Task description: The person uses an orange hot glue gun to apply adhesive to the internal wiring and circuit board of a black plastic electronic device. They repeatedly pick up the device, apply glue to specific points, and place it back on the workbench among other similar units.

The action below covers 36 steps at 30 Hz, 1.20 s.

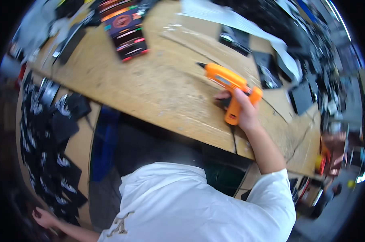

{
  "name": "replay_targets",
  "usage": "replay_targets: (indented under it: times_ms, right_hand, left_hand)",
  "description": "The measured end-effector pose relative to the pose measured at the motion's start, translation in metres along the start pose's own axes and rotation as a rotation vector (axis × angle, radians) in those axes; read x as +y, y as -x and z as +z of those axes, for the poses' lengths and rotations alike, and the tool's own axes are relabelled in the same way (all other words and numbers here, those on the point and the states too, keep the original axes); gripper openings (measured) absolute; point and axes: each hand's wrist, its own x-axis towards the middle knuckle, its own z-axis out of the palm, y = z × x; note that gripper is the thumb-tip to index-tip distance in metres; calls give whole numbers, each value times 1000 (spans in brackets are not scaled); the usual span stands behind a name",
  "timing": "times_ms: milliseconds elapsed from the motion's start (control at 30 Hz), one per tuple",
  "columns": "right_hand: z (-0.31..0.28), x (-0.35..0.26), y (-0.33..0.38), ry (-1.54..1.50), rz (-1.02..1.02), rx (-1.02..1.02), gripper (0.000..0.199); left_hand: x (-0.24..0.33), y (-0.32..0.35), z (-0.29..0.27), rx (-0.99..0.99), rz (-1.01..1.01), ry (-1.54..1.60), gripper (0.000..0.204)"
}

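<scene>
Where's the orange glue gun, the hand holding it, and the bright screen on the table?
Orange glue gun (226,77): head view, on its barrel.
Right hand (249,112): head view, between thumb and wrist.
Bright screen (125,32): head view, around the middle of its lit face.

Nothing is legible — the glue gun's (235,84) label (222,79) is blurred.

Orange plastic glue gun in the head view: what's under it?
Tan wooden tabletop shows around the orange plastic glue gun, with a thin black cord running from it. Whatever lies directly beneath the gun and bare right grip is covered; can't tell.
</scene>
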Motion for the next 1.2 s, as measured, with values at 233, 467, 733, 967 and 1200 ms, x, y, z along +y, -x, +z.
replay_targets:
  times_ms: [233,467,733,967,1200]
  right_hand:
    - [-9,0,3,-29,-35,-78,34]
    - [-13,-15,3,-130,42,-54,33]
    - [-14,5,5,214,-266,-79,23]
    - [-16,-9,5,444,-311,-109,26]
    - [-13,-14,6,446,-326,-142,24]
  left_hand:
    - [461,-28,-113,-168,633,1404,23]
    - [636,-93,-140,-36,685,1372,17]
    - [747,1,-243,-482,1625,1532,20]
    - [832,70,-280,-222,1751,1312,47]
    - [849,64,-292,-563,1855,920,48]
